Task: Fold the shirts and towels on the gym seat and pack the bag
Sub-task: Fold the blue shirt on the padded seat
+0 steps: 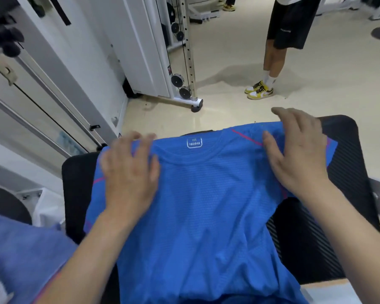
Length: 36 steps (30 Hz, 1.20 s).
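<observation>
A blue mesh shirt [198, 207] with pink seams lies spread over the black gym seat [342, 163], collar away from me, its white size label facing up. My left hand [130, 172] rests flat on the shirt's left shoulder with fingers straight. On the right shoulder lies my right hand [298, 150], fingers spread and reaching to the far edge of the fabric. The shirt's lower part hangs toward me over the seat's near edge. No bag is in view.
More blue-purple cloth [20, 255] lies at the lower left. A white cable machine [162, 51] with pulleys stands beyond the seat on the left. A person in black shorts and yellow sneakers [259, 91] stands on the beige floor ahead.
</observation>
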{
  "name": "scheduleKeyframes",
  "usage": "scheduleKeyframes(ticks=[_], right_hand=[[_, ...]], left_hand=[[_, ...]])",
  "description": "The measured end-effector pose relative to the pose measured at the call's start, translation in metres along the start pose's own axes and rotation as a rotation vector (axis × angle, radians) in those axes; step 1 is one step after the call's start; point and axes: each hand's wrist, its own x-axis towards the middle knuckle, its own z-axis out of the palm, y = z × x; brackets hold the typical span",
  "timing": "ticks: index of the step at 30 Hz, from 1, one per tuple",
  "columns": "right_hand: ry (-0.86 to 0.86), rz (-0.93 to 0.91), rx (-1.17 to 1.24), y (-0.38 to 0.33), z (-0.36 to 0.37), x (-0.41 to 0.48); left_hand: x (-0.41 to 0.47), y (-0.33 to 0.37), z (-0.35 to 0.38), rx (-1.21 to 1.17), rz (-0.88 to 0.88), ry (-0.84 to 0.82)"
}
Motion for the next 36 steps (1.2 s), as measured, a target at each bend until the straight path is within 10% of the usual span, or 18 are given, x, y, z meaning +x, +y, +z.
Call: scheduleKeyframes(ticks=[6,13,19,28,36], right_hand=[[-0.1,0.287,0.189,0.009,-0.039,-0.129],[-0.355,0.378,-0.029,0.041,-0.053,-0.237],[-0.444,0.306,-0.087,0.043,-0.048,-0.268],[-0.411,0.582,0.067,0.056,-0.033,-0.296],[-0.336,1.138,0.998,0.046,-0.083,-0.273]], left_hand=[[-0.094,0.054,0.019,-0.04,0.237,-0.345],[-0.137,0.089,-0.001,-0.174,0.212,-0.314],[-0.242,0.145,0.013,-0.225,0.431,-0.845],[-0.267,0.182,0.045,-0.189,0.071,-0.862],[-0.255,0.176,-0.004,-0.547,0.16,-0.867]])
